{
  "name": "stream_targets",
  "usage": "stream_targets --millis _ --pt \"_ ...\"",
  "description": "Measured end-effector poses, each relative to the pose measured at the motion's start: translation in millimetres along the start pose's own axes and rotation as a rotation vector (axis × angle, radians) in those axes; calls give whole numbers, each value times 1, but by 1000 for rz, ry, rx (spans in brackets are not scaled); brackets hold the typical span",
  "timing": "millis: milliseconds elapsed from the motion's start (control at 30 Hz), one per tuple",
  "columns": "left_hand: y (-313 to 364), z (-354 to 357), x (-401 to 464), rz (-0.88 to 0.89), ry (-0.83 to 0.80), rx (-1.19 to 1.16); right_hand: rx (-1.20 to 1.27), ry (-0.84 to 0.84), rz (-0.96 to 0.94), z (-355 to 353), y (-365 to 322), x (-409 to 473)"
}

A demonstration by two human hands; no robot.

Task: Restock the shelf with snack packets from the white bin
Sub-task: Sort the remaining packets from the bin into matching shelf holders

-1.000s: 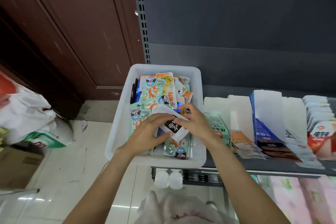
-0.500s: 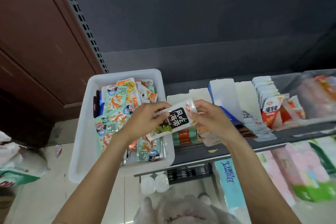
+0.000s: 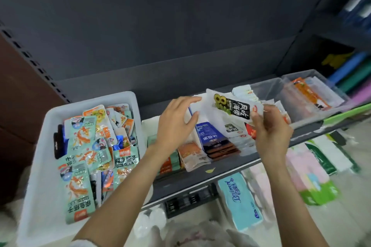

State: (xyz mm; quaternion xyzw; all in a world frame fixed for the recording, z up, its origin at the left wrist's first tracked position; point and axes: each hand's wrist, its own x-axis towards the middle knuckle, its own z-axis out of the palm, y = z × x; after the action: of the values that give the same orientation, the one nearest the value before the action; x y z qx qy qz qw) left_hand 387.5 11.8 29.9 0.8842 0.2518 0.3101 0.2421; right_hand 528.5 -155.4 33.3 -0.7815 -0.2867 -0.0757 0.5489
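- Head view, nearest the camera: 2 bare forearms reach up from the bottom edge, above a crumpled white plastic bag (image 3: 192, 232) on the floor.
- Below the shelf edge, a pale blue tissue pack (image 3: 240, 202) printed "Baimei" lies beside pink and green tissue packs (image 3: 313, 174) stacked lower right.
- White bin (image 3: 38, 166) sits at the left, its right wall just beside the dark grey shelf (image 3: 200, 178); it is heaped with teal and orange snack packets (image 3: 80, 166), overlapping at all angles.
- Left hand (image 3: 176, 124) hovers over the shelf with fingers straight and spread, holding nothing; its fingertips reach the tall white backs of the upright packets there, though contact cannot be told.
- Right hand (image 3: 271, 132) pinches the red-marked end of a white sunflower seed packet (image 3: 232, 107) between thumb and fingers; the packet is tilted, held up above the shelf rows.
- On the shelf under both hands stand rows of packets: an orange row (image 3: 190, 154), a dark blue row (image 3: 212, 138) and a white row (image 3: 239, 136), side by side and leaning back.
- Farther right, a clear plastic tub (image 3: 267, 86) holds orange and white packets (image 3: 309, 94).
- Behind everything rises the shelf's plain dark back panel (image 3: 160, 26).
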Motion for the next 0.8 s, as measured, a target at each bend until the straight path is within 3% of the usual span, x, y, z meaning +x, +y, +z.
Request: stream_targets --millis 133,333,567,700,800 --pt "1 41 4 -128 -211 26 -130 69 69 -25 37 8" --pt "13 93 17 -321 -427 -65 -328 -51 -122 -14 60 21" --pt "13 119 26 -361 -407 -62 -483 -545 -356 18 90 35" --pt "12 117 25 -350 -412 -44 -574 -537 -512 17 94 34" --pt "20 98 24 -305 -381 0 -425 -450 -431 13 75 30"
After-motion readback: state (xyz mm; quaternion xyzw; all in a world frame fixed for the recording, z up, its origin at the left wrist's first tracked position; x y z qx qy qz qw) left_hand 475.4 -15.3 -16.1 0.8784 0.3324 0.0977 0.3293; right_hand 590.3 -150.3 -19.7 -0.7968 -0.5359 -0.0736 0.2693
